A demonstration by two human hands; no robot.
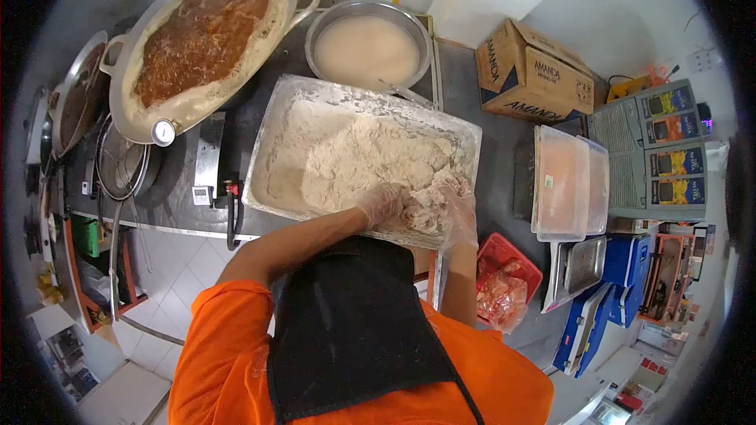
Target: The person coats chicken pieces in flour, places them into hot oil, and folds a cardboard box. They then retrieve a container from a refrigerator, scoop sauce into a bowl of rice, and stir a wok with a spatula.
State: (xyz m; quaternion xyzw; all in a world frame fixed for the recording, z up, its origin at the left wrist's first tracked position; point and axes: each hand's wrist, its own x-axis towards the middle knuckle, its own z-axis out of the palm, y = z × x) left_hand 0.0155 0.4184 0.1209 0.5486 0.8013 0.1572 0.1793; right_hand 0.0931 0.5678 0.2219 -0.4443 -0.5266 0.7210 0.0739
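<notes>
A large rectangular metal tray (264, 145) holds a thick layer of pale flour (339, 142). At its near right corner lies a clump of flour-coated pieces (423, 211), which look like meat. My left hand (381, 204), in a clear plastic glove, is at the left side of the clump with curled fingers touching it. On the right side, my gloved right hand (458, 208) has its fingers closed around part of the clump. Flour hides some fingertips. Beside my right forearm, a red basket (528, 256) holds raw reddish meat in a plastic bag (504, 299).
Behind the tray stands a metal bowl (313, 39) of cloudy liquid. A wide two-handled pan (118, 102) of bubbling oil with a thermometer (163, 133) is at left. A cardboard box (543, 75), plastic containers (563, 181) and a blue cooler (579, 334) stand right.
</notes>
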